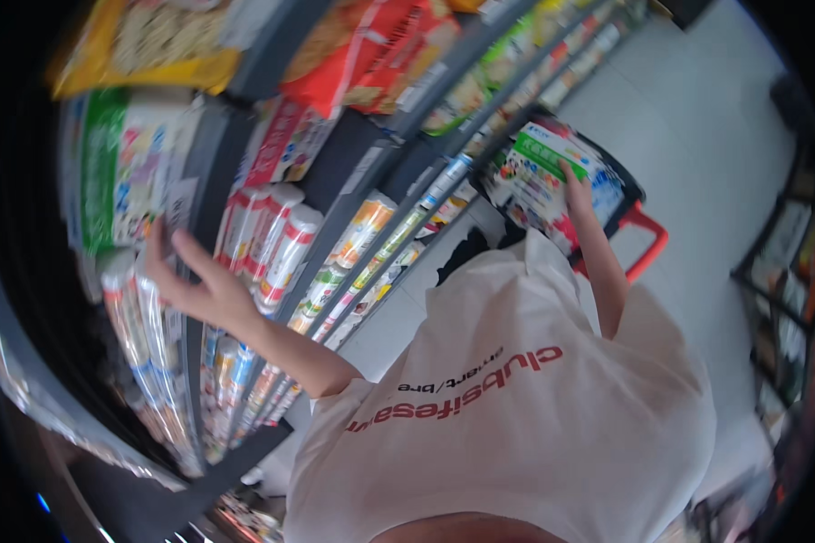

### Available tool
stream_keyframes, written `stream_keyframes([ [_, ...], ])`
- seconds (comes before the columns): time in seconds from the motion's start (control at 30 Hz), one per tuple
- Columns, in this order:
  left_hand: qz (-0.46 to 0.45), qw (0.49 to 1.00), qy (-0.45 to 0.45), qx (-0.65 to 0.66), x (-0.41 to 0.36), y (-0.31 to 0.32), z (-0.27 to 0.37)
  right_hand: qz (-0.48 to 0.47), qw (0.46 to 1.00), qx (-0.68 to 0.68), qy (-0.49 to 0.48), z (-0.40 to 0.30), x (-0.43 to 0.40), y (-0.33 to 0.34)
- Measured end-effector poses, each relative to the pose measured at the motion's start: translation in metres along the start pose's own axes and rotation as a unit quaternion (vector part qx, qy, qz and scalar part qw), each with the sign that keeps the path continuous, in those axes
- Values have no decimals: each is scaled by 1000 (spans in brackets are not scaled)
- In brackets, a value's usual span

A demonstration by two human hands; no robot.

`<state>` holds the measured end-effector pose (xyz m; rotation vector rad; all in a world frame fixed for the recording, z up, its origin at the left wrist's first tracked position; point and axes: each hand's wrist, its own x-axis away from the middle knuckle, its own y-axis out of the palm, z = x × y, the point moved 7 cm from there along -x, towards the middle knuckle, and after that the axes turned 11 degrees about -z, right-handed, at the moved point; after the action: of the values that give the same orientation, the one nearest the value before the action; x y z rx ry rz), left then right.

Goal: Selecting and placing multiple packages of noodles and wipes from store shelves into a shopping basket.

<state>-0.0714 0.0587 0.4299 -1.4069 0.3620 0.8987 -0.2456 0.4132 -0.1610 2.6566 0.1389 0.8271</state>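
My left hand (200, 278) is raised at the shelf on the left, fingers apart and nothing visible between them. Its fingertips are close to the lower edge of a green and white printed package (139, 163) standing on that shelf; whether they touch is unclear. Over a dark shopping basket (618, 166) with a red handle (655, 237), my right hand (576, 186) has its fingers on a flat green and white printed package (536, 170). That package lies in or on top of the basket, among other colourful packs. Whether the fingers grip it or only rest on it cannot be told.
Dark shelves hold red and white cylindrical packs (288, 251), an orange and white cylindrical pack (363, 231), a red bag (373, 54) and a yellow bag (170, 47). Pale floor tiles (679, 108) run past the basket. A rack of goods (788, 271) stands at the far right.
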Motion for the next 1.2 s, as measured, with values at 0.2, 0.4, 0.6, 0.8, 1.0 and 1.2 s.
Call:
stream_keyframes([
  [0.2, 16, 1000, -18, 11, 4, 10, 14, 165, 978, 110, 64, 80, 0, -110],
  [0.4, 128, 988, 87, 33, 31, 9, 13, 208, 958, -185, 62, 118, 32, -145],
  [0.6, 65, 980, 110, 152, 62, 36, 31, 172, 888, -426, 18, 139, 13, -139],
  [0.8, 79, 983, 104, 131, 63, 27, 18, 150, 921, -214, 288, 136, 1, -85],
  [1.0, 125, 988, 76, 50, 28, -7, -8, 27, 913, 396, 100, 144, -76, -113],
  [1.2, 143, 988, -56, -24, -9, -65, -57, -13, 879, 471, 75, 113, -23, -56],
])
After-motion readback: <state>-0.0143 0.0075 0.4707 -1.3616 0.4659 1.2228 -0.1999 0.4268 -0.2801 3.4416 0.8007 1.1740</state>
